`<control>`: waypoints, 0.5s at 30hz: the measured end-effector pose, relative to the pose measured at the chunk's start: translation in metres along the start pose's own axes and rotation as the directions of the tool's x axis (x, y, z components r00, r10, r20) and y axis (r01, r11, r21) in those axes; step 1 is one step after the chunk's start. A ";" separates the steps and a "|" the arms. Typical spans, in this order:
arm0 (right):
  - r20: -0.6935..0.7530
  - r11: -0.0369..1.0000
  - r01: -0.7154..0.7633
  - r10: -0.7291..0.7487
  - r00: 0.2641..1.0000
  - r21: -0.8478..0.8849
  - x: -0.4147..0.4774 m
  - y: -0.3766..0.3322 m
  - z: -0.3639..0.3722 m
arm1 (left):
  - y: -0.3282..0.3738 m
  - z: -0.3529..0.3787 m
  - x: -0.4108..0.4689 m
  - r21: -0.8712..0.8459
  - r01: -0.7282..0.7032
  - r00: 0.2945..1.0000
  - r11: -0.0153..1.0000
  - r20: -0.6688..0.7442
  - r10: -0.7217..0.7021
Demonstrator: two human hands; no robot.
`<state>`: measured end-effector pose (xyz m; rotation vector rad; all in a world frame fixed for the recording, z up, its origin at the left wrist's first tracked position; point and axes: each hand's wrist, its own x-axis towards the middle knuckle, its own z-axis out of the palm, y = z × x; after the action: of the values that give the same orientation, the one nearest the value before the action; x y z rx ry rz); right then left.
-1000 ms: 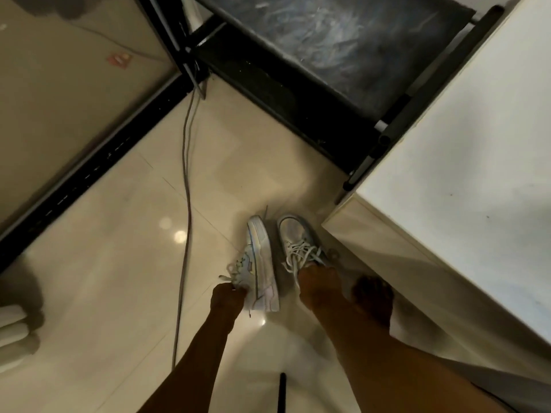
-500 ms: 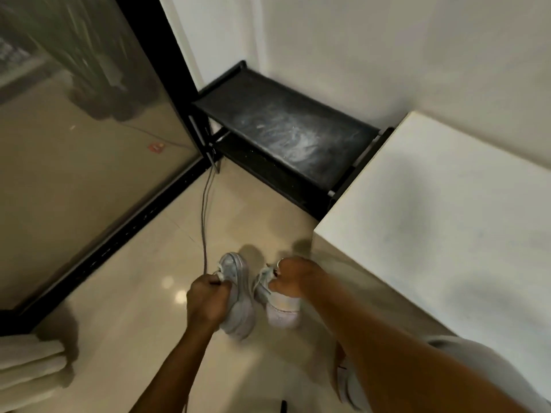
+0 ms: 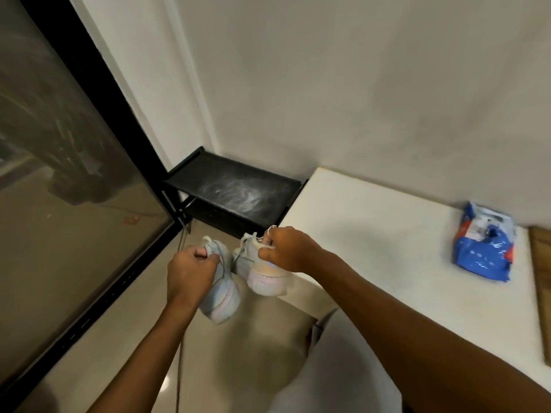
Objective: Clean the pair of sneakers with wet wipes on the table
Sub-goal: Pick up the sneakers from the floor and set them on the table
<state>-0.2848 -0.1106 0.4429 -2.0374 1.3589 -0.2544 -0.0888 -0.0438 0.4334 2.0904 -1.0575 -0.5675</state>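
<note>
I hold one pale sneaker in each hand, both in the air above the floor. My left hand grips the left sneaker by its collar, heel hanging down. My right hand pinches the right sneaker at its tongue and laces, right at the white table's near-left corner. A blue pack of wet wipes lies on the white table towards its back right, well apart from both hands.
A low black shelf stands against the wall beyond the table's left end. A dark-framed glass door fills the left side. A grey cable runs along the beige floor. A wooden board edge lies at the table's right.
Both hands took hold of the sneakers on the floor and lifted them up to the level of the table's corner. The view rose, bringing the wall and the wipes pack into sight.
</note>
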 end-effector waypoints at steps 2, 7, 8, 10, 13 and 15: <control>-0.064 0.999 -0.004 0.007 0.998 0.040 -0.011 0.006 -0.020 | 0.028 0.003 -0.004 0.007 -0.053 0.999 0.999 0.004 0.053; -0.196 0.996 0.020 -0.002 0.981 0.089 -0.042 0.020 -0.064 | 0.091 0.014 -0.016 0.055 -0.222 0.975 0.973 0.033 0.221; -0.226 0.998 0.020 -0.004 0.974 0.067 -0.049 0.026 -0.074 | 0.103 0.020 -0.019 0.067 -0.266 0.964 0.962 0.048 0.263; -0.292 1.000 -0.011 0.013 0.956 0.008 -0.068 0.042 -0.090 | 0.125 0.038 -0.024 0.087 -0.341 0.938 0.936 0.091 0.333; -0.388 0.993 -0.101 0.070 0.919 -0.061 -0.096 0.073 -0.108 | 0.154 0.080 -0.034 0.085 -0.449 0.885 0.889 0.177 0.430; -0.437 0.984 -0.159 0.109 0.893 -0.080 -0.115 0.097 -0.114 | 0.168 0.115 -0.044 0.078 -0.501 0.850 0.862 0.231 0.473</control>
<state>-0.4644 -0.0803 0.4918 -2.0426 1.8126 -0.6091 -0.2735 -0.1223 0.4897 1.7893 -1.7249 -0.4655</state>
